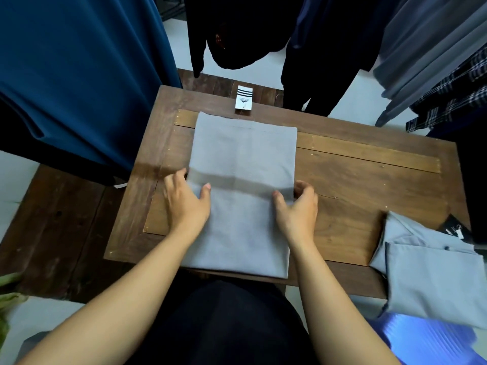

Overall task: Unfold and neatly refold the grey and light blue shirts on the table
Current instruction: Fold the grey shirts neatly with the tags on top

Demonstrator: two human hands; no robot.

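Observation:
A grey shirt (pixel 243 154) lies folded into a long rectangle down the middle of the wooden table (pixel 369 175), its near end hanging slightly over the front edge. My left hand (pixel 185 204) grips the shirt's left edge about halfway along, thumb on top of the cloth and fingers curled at the side. My right hand (pixel 299 209) grips the right edge at the same height, thumb on top and fingers curled round the edge. A light blue shirt (pixel 432 270) with a collar lies folded at the table's near right corner, partly over the edge.
A white tag with black stripes (pixel 243 98) lies at the table's far edge. A black tag (pixel 452 226) sits by the light blue shirt. Hanging clothes surround the table: dark blue cloth (pixel 79 75) at left, black garments behind, grey and checked ones at right.

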